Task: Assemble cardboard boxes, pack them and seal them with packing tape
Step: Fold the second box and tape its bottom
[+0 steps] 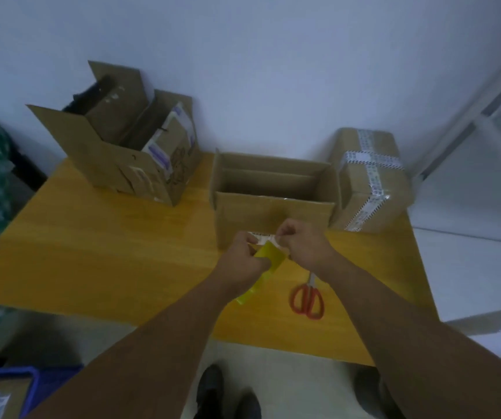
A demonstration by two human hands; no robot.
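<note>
L hand [247, 252] is clamped round the yellow tape roll [270, 259], fingers curled over its rim. R hand [302, 241], right beside it, pinches the loose tape end [265, 238] btwn thumb & forefinger, so both are closed on something, knuckles nearly meeting. The open box [273, 213] sits just beyond both hands, its front wall close to the fingertips, top flaps up. Inside I see only a cardboard divider, but the floor isn't fully visible. Step in hand, as I read it: freeing the tape end & drawing out a length. To do it well, grip the roll firmly w/ L hand w/o squashing it and let it turn in the palm. R hand should pull straight away from L, flat & steady, no twist, or the strip will likely fold & stick to itself. Best to hold the sticky side off the fingers & the box wall till it's aimed. Which seam it's meant for I can't tell; blur hides the tape's exact edge. Scissors [307, 299] lie on the table [107, 237] just under the R forearm, nearer the body than R hand, so handy for the cut w/o dropping the roll. A sealed box [370, 182] stands beyond & right of R hand. A bigger box [128, 158] w/ stuff inside is well off beyond & left of L hand.
</note>
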